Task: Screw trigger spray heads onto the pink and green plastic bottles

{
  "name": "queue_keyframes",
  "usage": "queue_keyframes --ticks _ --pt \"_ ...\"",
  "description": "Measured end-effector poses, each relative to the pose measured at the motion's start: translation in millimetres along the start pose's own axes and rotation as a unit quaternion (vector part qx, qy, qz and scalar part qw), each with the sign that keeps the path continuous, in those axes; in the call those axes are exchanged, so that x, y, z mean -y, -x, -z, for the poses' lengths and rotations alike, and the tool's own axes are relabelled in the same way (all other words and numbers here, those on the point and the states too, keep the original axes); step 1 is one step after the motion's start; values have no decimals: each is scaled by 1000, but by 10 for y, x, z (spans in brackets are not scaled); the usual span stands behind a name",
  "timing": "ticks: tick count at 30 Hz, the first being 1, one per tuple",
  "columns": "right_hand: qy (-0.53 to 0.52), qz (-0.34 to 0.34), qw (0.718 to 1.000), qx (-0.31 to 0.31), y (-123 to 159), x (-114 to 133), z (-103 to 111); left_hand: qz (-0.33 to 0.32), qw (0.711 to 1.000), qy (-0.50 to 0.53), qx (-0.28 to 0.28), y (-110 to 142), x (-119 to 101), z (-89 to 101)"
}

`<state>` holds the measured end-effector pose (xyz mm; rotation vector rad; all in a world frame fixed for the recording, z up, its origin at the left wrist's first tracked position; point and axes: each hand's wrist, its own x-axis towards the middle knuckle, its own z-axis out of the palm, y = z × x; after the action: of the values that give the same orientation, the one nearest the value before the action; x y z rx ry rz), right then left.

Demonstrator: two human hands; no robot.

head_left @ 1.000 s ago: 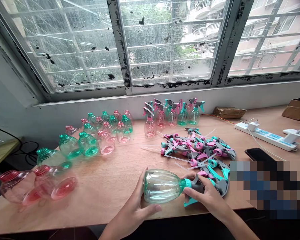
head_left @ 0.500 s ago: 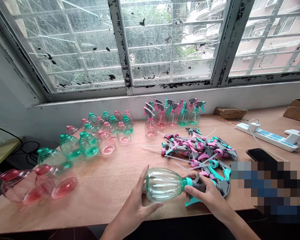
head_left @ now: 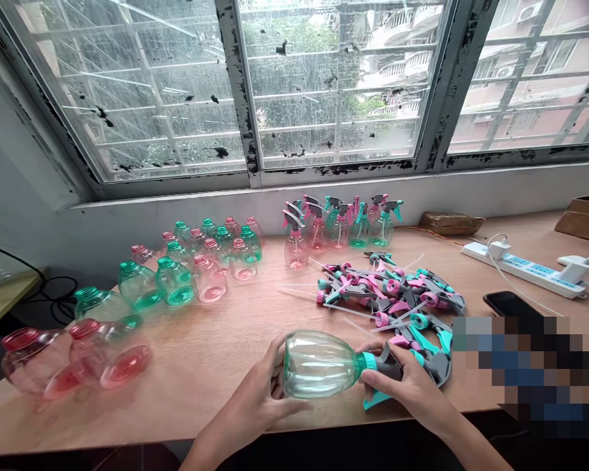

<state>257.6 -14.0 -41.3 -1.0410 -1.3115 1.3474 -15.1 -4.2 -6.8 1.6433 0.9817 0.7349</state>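
Barred window panes (head_left: 338, 85), streaked and hazy, span the background in grey frames whose dark coating is flaking, above a smooth pale wall (head_left: 177, 212). Below stretches the bench (head_left: 211, 379), its wood-toned top finely grained and softly glossy. Rounded, see-through bottles (head_left: 179, 284), pink and green with open threaded necks, stand in uneven rows toward its left side. Right of centre spreads a tangled heap of spray heads (head_left: 397, 291), grey, pink and teal, with thin translucent tubes poking out. Behind it, bottles fitted with triggers (head_left: 296, 250) cluster near the wall. A brown cardboard box (head_left: 582, 214) sits at the far right, and a slim white power strip (head_left: 525, 267) lies in front of it. Over the near edge of the bench, the left hand (head_left: 258, 392) cups the base of a pale green bottle (head_left: 319, 366), fingers curled behind, thumb stretched out below; how firmly they press cannot be told. The right hand (head_left: 415, 383) has its fingers closed around a grey spray head (head_left: 389, 366). Held sideways between both hands, the clear, bulging bottle tapers rightward into a teal collar (head_left: 370, 361).
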Motion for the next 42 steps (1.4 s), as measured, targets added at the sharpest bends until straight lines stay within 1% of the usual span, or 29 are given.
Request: queue_keyframes --ticks 3,6,11,17,24,30,35,38,42 --pt "-5 8 1000 2 -4 -24 9 -9 1000 -1 18 29 -26 24" --pt "-6 16 1000 -3 -3 -39 12 -29 999 -4 23 67 -57 71" --pt "6 14 1000 -8 -6 -47 22 -5 999 -38 27 105 -36 117" --pt "25 27 999 -7 -11 -53 36 -21 998 -53 36 91 33 120" --pt "23 19 1000 -1 -28 -82 42 2 996 -70 54 77 25 132" --pt "3 17 1000 -6 -40 -93 48 22 997 -51 44 69 76 119" --pt "0 12 1000 -18 -48 -88 54 48 998 -11 27 82 88 72" --pt "-10 10 1000 -19 -54 -86 52 40 999 -2 31 97 98 64" --pt "-15 0 1000 -17 -52 -78 47 21 999 -27 28 110 148 80"
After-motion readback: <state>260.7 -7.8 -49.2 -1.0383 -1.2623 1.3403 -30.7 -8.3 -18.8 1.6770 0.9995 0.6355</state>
